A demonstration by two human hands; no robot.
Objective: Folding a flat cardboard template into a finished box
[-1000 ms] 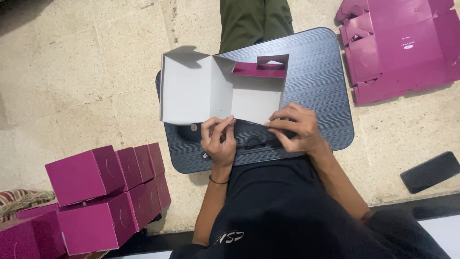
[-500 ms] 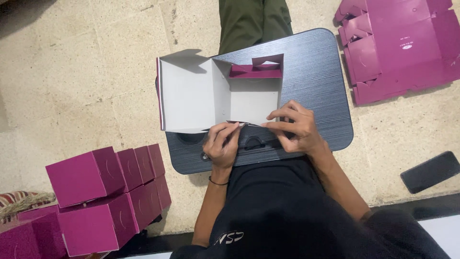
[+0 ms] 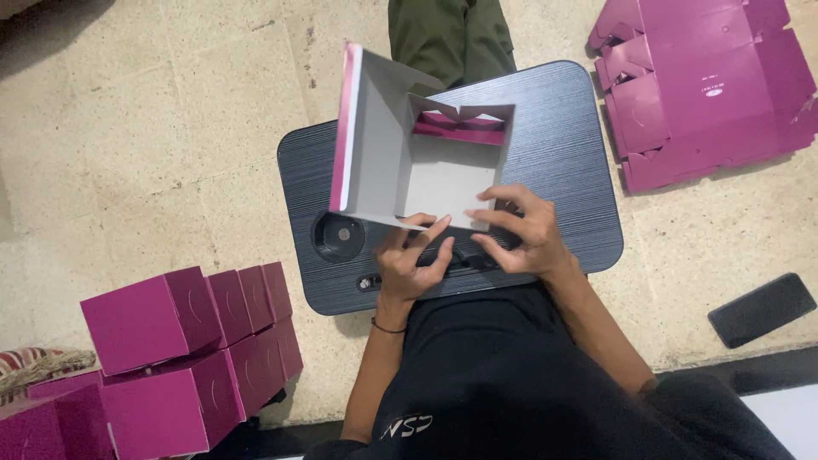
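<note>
Half-folded cardboard box (image 3: 426, 153), magenta outside, grey-white inside, sits on the dark lap desk (image 3: 562, 136), roughly centre-left of its top. One tall side panel stands up on the box's left, a shorter back wall with magenta tabs folded in stands at the far side, near edge lies flat toward the person. Left hand (image 3: 411, 260) is at the box's near edge, fingers pressed together onto the near flap, thumb side tucked under; looks like a pinch on the flap, not a full clamp. Right hand (image 3: 520, 230) lies spread on the same near edge to the right, fingers apart, pressing the card down rather than gripping it. Judgement: thin card, very light, stiff only along the creases, floppy across the panels, creases or tears if crushed; surface looks smooth so may slide on the desk. Best held at the fold lines and corners, not mid-panel. Left of the desk, on the tiled floor (image 3: 170, 111): stack of finished magenta boxes (image 3: 187, 358). Right of the desk, far side: pile of flat magenta blanks (image 3: 707, 77). Right of the desk, near side: a dark phone (image 3: 761, 309) on the floor.
</note>
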